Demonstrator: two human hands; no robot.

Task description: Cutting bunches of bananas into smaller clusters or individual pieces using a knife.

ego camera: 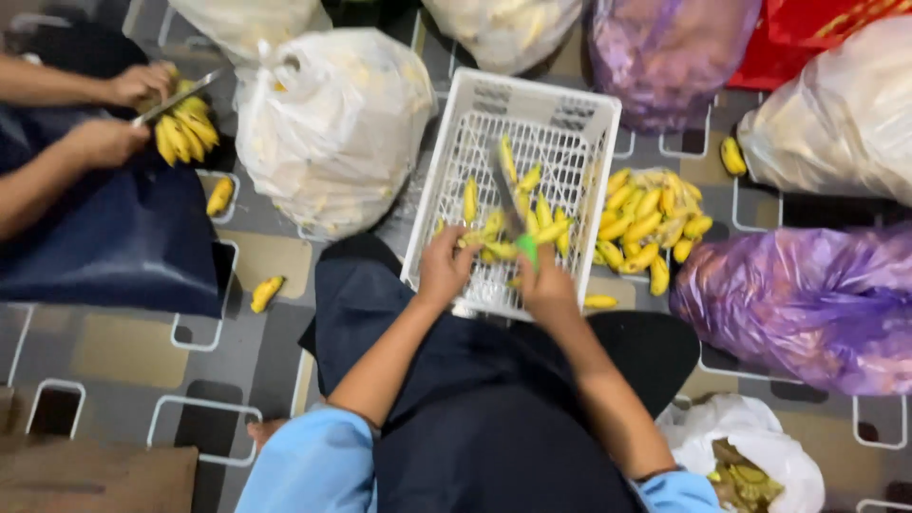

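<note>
White crate's [560,109] near rim: both hands, bananas [494,249], knife [510,204].

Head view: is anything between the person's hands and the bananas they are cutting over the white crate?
Nothing visible. The left hand grips the banana bunch directly; the right hand holds a green-handled knife against it, above the white crate.

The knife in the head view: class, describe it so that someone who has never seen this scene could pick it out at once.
Find the white crate on the floor in front of the seated person. Over its bananas, the right hand grips a knife by a green handle, its blade pointing up the crate. The co-worker's knife at top left shows no green handle and lies across a banana bunch.
</note>
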